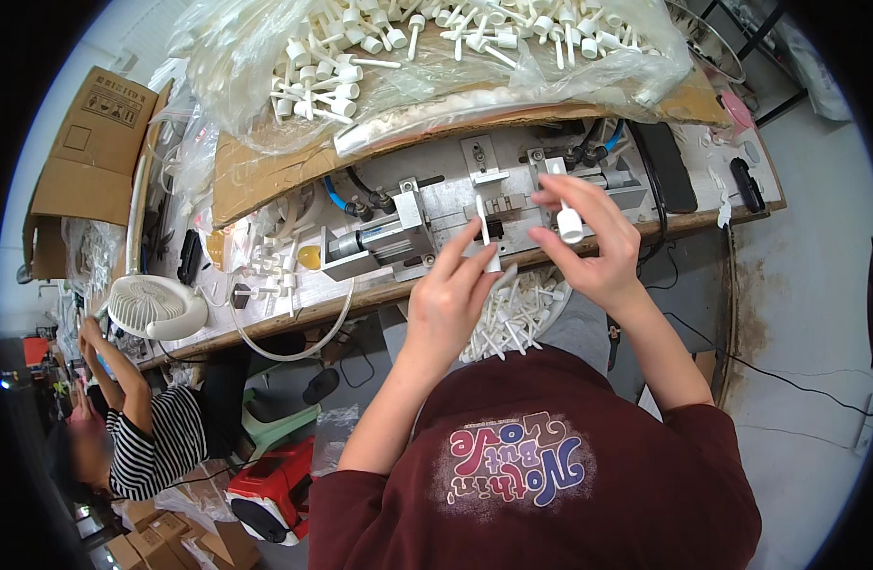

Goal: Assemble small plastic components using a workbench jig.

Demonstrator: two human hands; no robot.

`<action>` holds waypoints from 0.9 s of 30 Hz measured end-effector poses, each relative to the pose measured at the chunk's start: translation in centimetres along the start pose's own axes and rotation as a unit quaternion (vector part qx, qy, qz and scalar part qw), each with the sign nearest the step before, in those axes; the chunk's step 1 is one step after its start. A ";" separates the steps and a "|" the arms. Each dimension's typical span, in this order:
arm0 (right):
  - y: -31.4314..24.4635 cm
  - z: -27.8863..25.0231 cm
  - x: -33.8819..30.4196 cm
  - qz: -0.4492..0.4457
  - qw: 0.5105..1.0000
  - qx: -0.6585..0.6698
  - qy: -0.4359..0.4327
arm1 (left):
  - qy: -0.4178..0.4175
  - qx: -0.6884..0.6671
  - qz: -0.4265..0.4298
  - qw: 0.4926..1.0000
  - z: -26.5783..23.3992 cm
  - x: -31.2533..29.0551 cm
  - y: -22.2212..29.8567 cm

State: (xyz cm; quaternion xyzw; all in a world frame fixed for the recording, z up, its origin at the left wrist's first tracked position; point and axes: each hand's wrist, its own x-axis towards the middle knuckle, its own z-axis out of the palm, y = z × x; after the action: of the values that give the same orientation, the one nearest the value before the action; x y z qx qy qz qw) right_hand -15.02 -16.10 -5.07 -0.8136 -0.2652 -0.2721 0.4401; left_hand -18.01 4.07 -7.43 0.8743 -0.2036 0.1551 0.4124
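My left hand [444, 302] is closed in a pinch on a white plastic stick-like piece [481, 211] at the front of a metal clamping fixture [489, 157]. My right hand [603, 242] is to its right, with fingers curled around a white cup-headed plastic stick [569, 226]. The cup end of that piece points toward me, and part of its stem shows between thumb and fingers. Between the hands sits the fixture's small metal block, flanked by a left air cylinder [374, 239] and a right air cylinder [612, 179].
Many white cup-headed sticks [346, 90] lie on plastic film over a cardboard sheet [256, 180] above the fixture. More white sticks [512, 312] rest on my lap. A white fan [158, 307] stands at the bench's left. Beyond it, another person in a striped top [161, 442] works.
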 end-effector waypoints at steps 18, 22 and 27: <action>-0.5 -0.5 -2.1 0.008 0.997 -0.057 -0.055 | -0.049 0.062 0.018 0.997 -1.9 5.5 0.2; -0.7 0.8 -2.7 -0.039 0.986 -0.123 -0.105 | 0.070 0.042 0.019 0.996 -4.3 12.8 0.6; -0.4 3.6 -3.1 -0.091 0.956 -0.216 -0.175 | 0.105 0.146 0.187 0.966 -1.7 21.1 -2.5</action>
State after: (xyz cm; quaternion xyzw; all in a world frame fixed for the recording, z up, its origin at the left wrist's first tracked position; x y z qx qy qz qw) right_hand -16.73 -13.39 -8.58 -0.8965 -0.3461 -0.2153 0.1738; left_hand 1.36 2.09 1.22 0.8504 -0.2941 0.3479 0.2633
